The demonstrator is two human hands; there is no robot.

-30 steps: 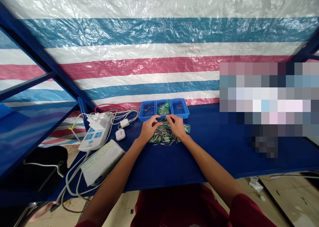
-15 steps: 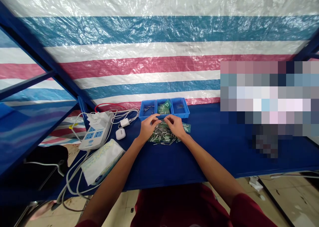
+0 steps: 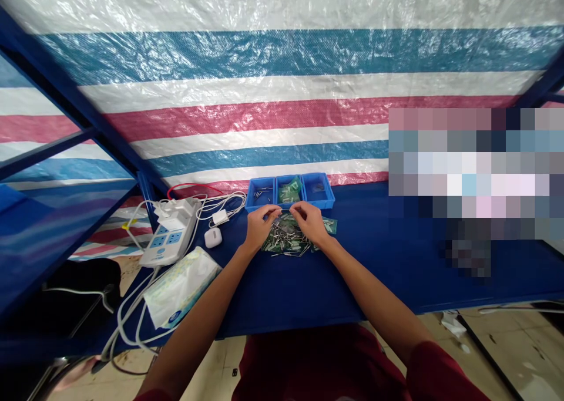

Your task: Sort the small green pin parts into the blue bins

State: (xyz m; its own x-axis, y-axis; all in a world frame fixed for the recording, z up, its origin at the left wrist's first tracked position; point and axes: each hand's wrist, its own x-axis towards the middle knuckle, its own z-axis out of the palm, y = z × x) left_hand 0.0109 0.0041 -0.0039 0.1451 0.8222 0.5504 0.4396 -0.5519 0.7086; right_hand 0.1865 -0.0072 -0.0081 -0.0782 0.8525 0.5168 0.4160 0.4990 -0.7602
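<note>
Over a pile of small metal pins and green packets, my left hand and my right hand are pinched, fingertips facing each other. Between them a thin, light-coloured metal pin runs level, one end in each pinch. Its exact shape is too small to make out. Just behind the hands stand three joined blue bins. A few pins lie in the left bin, green packets fill the middle one, and small dark bits are in the right bin.
To the left are a white power strip with plugs, coiled white cables, a white earphone case and a tissue pack. A striped sheet hangs behind the blue table. A blurred-out area covers the right side.
My hands have moved slightly apart and the pin between them shows more clearly now. My left hand shifted a little to the left. The bins and the pile look the same.
</note>
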